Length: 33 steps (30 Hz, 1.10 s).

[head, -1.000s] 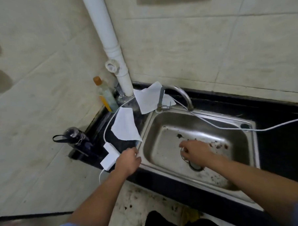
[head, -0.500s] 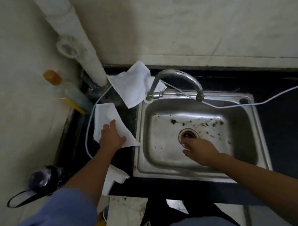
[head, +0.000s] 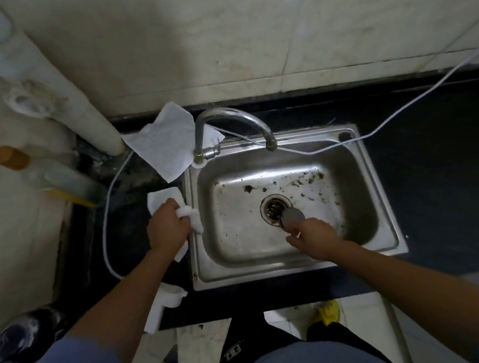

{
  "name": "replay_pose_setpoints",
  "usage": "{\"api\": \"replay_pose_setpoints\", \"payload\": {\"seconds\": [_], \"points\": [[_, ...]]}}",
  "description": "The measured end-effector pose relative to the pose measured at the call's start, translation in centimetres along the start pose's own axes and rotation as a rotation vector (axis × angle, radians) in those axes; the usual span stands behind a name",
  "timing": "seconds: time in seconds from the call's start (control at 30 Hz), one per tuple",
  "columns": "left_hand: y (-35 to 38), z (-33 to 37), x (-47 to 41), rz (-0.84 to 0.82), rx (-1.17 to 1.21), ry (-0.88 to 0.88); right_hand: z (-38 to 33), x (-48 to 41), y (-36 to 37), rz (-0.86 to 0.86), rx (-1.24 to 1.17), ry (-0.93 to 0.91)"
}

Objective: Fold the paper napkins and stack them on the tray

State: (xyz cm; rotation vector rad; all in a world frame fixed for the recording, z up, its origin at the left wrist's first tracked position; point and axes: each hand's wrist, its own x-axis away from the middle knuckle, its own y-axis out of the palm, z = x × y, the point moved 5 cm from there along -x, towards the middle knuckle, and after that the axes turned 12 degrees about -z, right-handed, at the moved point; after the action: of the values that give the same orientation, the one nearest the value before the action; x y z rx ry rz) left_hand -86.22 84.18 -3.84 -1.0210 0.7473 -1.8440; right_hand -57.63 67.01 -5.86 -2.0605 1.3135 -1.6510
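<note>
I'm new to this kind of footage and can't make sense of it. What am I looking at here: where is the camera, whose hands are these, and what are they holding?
There is no machine here. A person works with bare hands, and one wide-angle camera worn on their head looks down at them, so both arms enter from the bottom of the picture. The left hand grips a crumpled paper napkin over the dark counter, at the left edge of a steel sink. The right hand reaches into the basin and appears to pinch a round grey disc beside the drain. A second napkin lies by the tap, and a white cable runs across the sink's back rim. No tray is in view.
</note>
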Motion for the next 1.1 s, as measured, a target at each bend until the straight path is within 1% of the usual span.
{"api": "replay_pose_setpoints", "payload": {"seconds": [0.13, 0.27, 0.37, 0.53, 0.63, 0.73, 0.87, 0.97, 1.1], "points": [[1.1, 8.1, 2.3, 0.048, 0.020, 0.147, 4.5, 3.2, -0.7, 0.066, -0.068, -0.002], [5.4, 16.8, 5.0, 0.027, 0.068, 0.209, 11.6, 8.5, -1.7, 0.116, -0.120, 0.005], [9.8, 24.3, 7.3, -0.034, 0.094, 0.291, 18.4, 12.8, -2.6, 0.180, -0.101, 0.044], [16.2, 36.5, 10.7, -0.146, 0.076, 0.440, 28.9, 19.7, -4.3, 0.285, -0.131, 0.184], [19.3, 42.9, 11.3, -0.216, 0.004, 0.552, 33.5, 22.6, -4.5, 0.336, -0.179, 0.244], [22.4, 48.2, 11.1, -0.237, -0.083, 0.654, 37.1, 24.8, -3.9, 0.388, -0.251, 0.306], [27.2, 52.8, 10.6, -0.306, -0.194, 0.774, 40.5, 26.2, -2.2, 0.385, -0.341, 0.379], [30.3, 52.5, 10.4, -0.371, -0.368, 0.804, 41.7, 26.5, -1.2, 0.361, -0.351, 0.406], [35.7, 49.8, 10.0, -0.640, -0.636, 0.825, 44.1, 25.9, -0.9, 0.291, -0.356, 0.475]]}}
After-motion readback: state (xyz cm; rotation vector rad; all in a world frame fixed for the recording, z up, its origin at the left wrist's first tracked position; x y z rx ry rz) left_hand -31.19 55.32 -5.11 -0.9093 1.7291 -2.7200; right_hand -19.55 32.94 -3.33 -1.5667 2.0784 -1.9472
